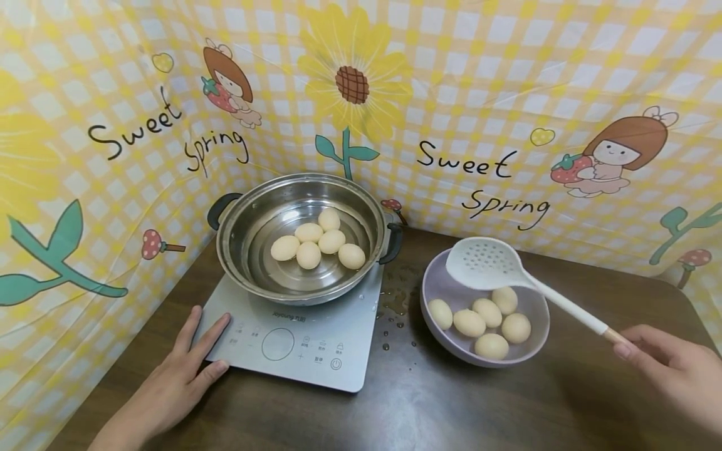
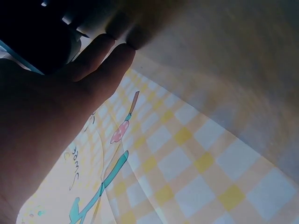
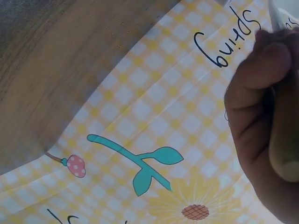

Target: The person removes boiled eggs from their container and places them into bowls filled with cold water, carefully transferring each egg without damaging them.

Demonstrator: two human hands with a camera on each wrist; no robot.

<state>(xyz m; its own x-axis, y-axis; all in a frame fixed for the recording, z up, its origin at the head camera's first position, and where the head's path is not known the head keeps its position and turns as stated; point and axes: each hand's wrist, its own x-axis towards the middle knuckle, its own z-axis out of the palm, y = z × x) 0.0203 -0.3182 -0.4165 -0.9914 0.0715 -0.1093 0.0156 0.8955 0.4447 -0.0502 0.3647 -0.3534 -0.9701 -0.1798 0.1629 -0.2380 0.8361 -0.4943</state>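
My right hand (image 1: 671, 369) grips the wooden end of a white slotted spoon (image 1: 487, 263), whose perforated head hovers over the back of a purple bowl (image 1: 541, 344). Several pale eggs (image 1: 470, 323) lie in that bowl. In the right wrist view the curled fingers of the hand (image 3: 261, 102) wrap the handle (image 3: 286, 154). My left hand (image 1: 172, 382) rests with spread fingers at the left edge of an induction cooker (image 1: 350, 369). On the cooker stands a steel pot (image 1: 242, 279) with several eggs (image 1: 308, 255) in it. The left wrist view shows this hand (image 2: 56, 107) dark against the light.
Water drops (image 1: 395, 307) dot the brown table (image 1: 406, 401) between cooker and bowl. A yellow checked cloth (image 1: 479, 75) with printed flowers and figures stands behind and along the left side. Black handles (image 1: 390, 243) stick out from the pot's sides.
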